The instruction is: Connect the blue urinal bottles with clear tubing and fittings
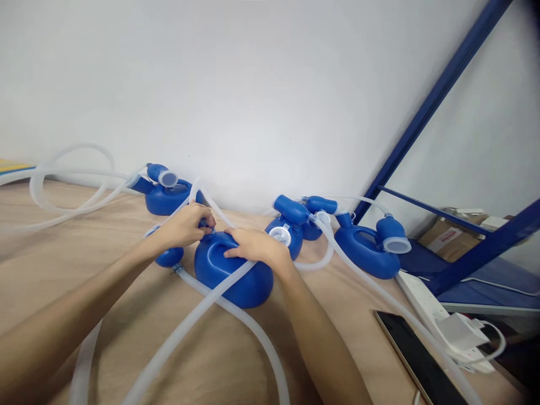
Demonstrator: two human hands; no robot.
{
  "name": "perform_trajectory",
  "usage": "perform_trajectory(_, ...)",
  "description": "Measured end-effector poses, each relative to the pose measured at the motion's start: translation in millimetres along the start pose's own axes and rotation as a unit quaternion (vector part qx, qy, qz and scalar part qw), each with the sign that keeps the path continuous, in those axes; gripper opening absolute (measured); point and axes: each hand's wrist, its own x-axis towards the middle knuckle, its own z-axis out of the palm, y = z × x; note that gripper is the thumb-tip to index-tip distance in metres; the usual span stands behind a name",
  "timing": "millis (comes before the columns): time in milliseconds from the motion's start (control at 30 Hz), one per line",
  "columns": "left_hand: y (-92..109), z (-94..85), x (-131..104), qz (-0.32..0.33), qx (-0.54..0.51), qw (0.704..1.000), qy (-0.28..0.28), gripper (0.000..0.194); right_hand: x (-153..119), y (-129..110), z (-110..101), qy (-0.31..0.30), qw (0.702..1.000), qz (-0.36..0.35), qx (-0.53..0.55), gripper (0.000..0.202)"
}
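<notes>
A blue plastic urinal bottle (248,284) lies on the tan surface in front of me. My right hand (255,244) holds it from above, thumb over its moulded handle and fingers along the top. At the neck end, my left hand (190,224) has its fingers pinched together. What is between them is mostly hidden, with a bit of clear plastic beside the fingertips. Under my left wrist is a blue bulb-shaped funnel piece (170,257), tied to a translucent tube (248,320). Another translucent tube (185,332) crosses in front of the bottle.
More blue urinal bottles stand near the wall, one at left (162,201) and several at right, including one (367,253) with a capped funnel. Coiled tubing (71,211) spreads leftward. A phone (417,354) and a power strip (426,309) lie at right, beside a blue metal frame (434,95).
</notes>
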Motion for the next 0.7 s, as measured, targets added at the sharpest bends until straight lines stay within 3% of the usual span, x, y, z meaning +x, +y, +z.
perform_trajectory(133, 1.9, -9.3, 0.0, -0.009, -0.035, 0.998, -0.042, 0.014, -1.2, -0.3, -0.8, -0.002, 1.0, 0.0, 0.005, 0.051)
perform_trajectory(267, -4.6, -17.5, -3.1, 0.039, -0.019, 0.994, -0.098, 0.016, -0.8, 1.5, 0.4, 0.014, 1.0, -0.004, 0.024, 0.048)
perform_trajectory(300, -9.2, -18.6, -4.1, 0.054, -0.008, 0.993, -0.101, 0.024, -0.4, 2.2, 0.9, 0.018, 0.999, -0.006, 0.031, 0.048)
perform_trajectory(367, -21.3, -19.6, -5.4, 0.074, 0.03, 0.993, -0.084, 0.054, 0.5, 3.6, 1.8, 0.026, 0.999, -0.013, 0.041, 0.049)
perform_trajectory(433, -34.2, -20.2, -5.4, 0.079, 0.079, 0.993, -0.043, 0.071, 0.9, 4.5, 2.2, 0.028, 0.999, -0.019, 0.041, 0.051)
perform_trajectory(567, -47.7, -21.6, -3.6, 0.068, 0.113, 0.991, -0.013, 0.071, 0.2, 4.7, 1.8, 0.031, 0.999, -0.015, 0.035, 0.055)
perform_trajectory(700, -42.3, -16.5, -4.7, 0.048, 0.127, 0.991, -0.001, 0.058, -1.5, 3.8, 0.6, 0.031, 0.998, -0.007, 0.053, 0.058)
